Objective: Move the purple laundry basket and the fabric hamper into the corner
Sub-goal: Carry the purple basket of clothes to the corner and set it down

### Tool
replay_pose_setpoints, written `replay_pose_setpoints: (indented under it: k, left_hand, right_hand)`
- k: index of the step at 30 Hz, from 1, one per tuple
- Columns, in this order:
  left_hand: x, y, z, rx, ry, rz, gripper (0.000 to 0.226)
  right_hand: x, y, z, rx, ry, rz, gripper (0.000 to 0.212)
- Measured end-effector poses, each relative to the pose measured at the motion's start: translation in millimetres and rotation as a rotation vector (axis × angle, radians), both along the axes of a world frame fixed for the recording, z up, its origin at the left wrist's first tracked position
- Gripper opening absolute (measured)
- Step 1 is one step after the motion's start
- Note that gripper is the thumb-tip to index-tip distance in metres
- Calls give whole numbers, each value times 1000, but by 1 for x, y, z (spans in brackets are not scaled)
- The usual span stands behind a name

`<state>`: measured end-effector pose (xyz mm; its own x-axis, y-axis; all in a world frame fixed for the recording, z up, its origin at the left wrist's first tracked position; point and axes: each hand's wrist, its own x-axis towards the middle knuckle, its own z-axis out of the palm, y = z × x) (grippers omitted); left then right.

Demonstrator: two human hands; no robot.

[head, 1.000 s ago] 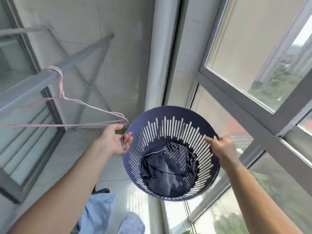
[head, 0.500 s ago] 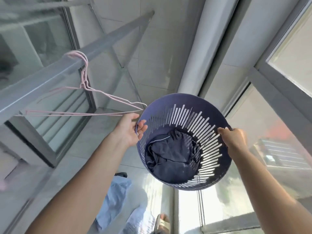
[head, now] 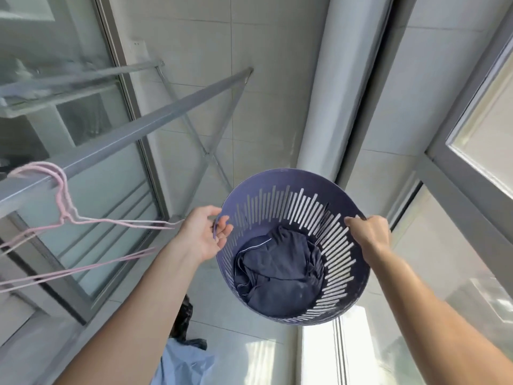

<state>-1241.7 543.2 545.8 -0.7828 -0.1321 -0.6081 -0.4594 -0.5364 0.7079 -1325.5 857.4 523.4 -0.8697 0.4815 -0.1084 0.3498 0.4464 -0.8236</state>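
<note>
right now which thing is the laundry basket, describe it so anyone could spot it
Follow the white round pillar down the tiled corner. Below it, the round purple plastic basket is held at its rim by left hand and right hand. Only it has slotted walls and dark cloth inside.

The purple laundry basket (head: 294, 245) is round, of plastic, its wall cut through with rows of narrow upright slots below a plain solid band at the rim. It hangs in the air between two grips on opposite sides of the rim, tilted so its open mouth faces up toward the camera and its bottom points down and away. A dark navy garment (head: 277, 273) lies crumpled on the bottom, below both grips, with a thin pale seam showing along one fold. The fabric hamper cannot be made out with certainty.
</note>
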Motion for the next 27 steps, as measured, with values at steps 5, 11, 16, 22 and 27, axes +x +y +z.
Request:
replay_pose_setpoints:
  k: [5, 11, 16, 22, 27]
  left_hand:
    - [-25, 16, 5, -32, -10, 21, 20]
    - [-46, 17, 11, -86, -51, 68, 19]
    - [-70, 11, 18, -98, -74, 95, 22]
    - [-120, 7, 26, -121, -192, 137, 29]
    - [-209, -17, 49, -162, -190, 202, 35]
  right_hand:
    - [-34, 13, 0, -24, 25, 4, 29]
    - [-54, 11, -8, -57, 24, 42, 31]
    - [-72, 8, -10, -82, 5, 60, 31]
    - [-96, 4, -3, -109, 24, 39, 31]
    - [-164, -25, 28, -102, 105, 25, 30]
